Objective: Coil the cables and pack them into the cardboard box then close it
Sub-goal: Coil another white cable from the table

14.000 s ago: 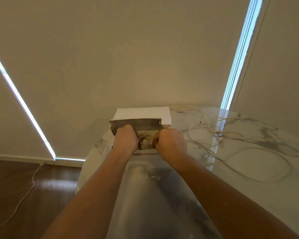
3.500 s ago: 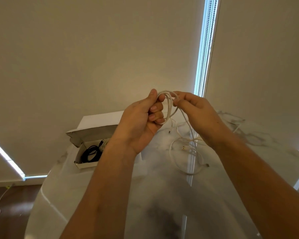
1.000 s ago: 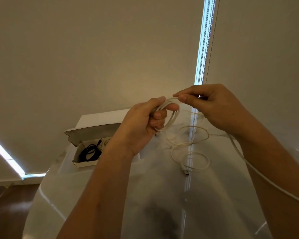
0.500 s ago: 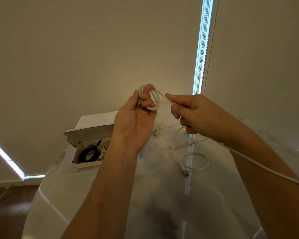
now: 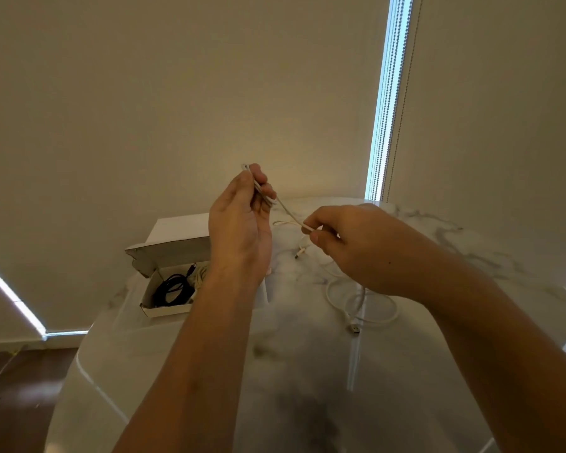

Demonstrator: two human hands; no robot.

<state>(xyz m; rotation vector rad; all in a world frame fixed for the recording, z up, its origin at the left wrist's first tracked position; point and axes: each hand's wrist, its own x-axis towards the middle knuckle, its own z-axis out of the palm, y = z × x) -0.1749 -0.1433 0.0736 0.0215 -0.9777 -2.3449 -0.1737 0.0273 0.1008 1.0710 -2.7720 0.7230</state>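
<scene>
- Nearest the camera, two bare forearms rise from the bottom edge of the frame toward the middle, over a glossy marble table (image 5: 307, 403) that fills the lower half.
- On the table right of centre lies a loose white cable (image 5: 361, 300), its loops resting flat and a USB plug at its end pointing toward the lower edge.
- The right hand (image 5: 350, 246), just right of centre, pinches a white cable strand (image 5: 290, 214) between thumb and forefinger, the other fingers curled in.
- That strand runs taut, up and to the left, from the right hand to the left hand.
- The left hand (image 5: 242, 223), at the middle of the frame and higher than the right, has its fingers curled round several turns of the same cable, a short end sticking out above the fingertips.
- Left of the left wrist, the cardboard box (image 5: 164, 308) stands on the table with its lid (image 5: 174, 238) folded back and upright behind it.
- Inside the box lie a coiled black cable (image 5: 170, 289) and, beside it on the right, a pale coiled cable (image 5: 201, 273), partly hidden by the wrist.
- In the lower left corner a dark wooden floor (image 5: 23, 403) shows, with a thin white cord trailing over it.
- Farthest off, beige roller blinds (image 5: 177, 93) fill the upper frame, with a bright vertical gap (image 5: 388, 99) upper right and a slanted one at the left edge.
</scene>
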